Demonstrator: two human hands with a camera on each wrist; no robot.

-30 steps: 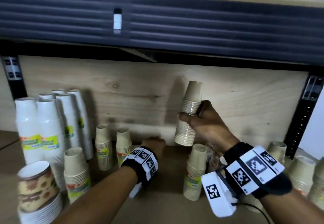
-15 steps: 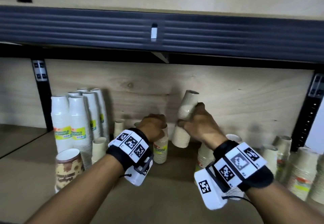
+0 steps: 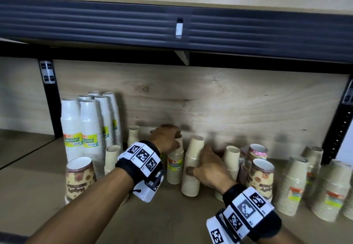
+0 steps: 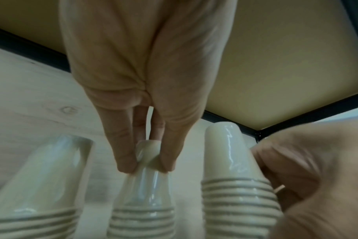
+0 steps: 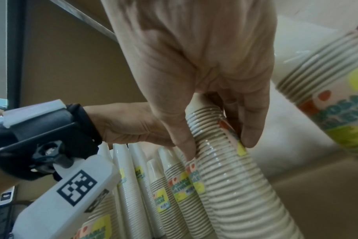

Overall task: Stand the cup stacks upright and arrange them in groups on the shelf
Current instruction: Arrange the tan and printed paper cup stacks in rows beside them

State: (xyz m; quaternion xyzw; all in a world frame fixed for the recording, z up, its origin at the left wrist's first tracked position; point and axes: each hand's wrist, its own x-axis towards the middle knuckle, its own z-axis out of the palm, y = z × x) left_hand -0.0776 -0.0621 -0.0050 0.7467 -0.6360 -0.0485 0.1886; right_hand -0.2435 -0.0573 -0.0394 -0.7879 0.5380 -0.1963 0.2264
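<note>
From my remote seat I saw, far left on the shelf [image 3: 34,190], a group of tall white cup stacks [image 3: 89,129] standing upright against the wooden back panel [image 3: 219,98], with a patterned brown cup stack [image 3: 80,179] in front of them near the shelf edge and short beige stacks just beside. Next came my left hand [image 3: 167,138], reaching in over a labelled beige stack [image 3: 175,167]; in the left wrist view its grip was narrow, thumb and fingertips [image 4: 127,161] pinching the top of that stack's wrapped upper cup. Just to the right, touching or nearly touching it, stood the plain beige stack [image 3: 192,169], upright with its base on the shelf, slightly tilted; my right hand [image 3: 208,169] held it round the middle, and in the right wrist view the thumb and fingers [image 5: 251,122] were curled round its ribbed rims. Behind that hand another beige stack [image 3: 231,159] stood upright, then two floral patterned stacks [image 3: 260,175] close together. Farthest right, several wider beige stacks with coloured labels [image 3: 294,184] stood grouped near the black shelf post [image 3: 338,127]
</note>
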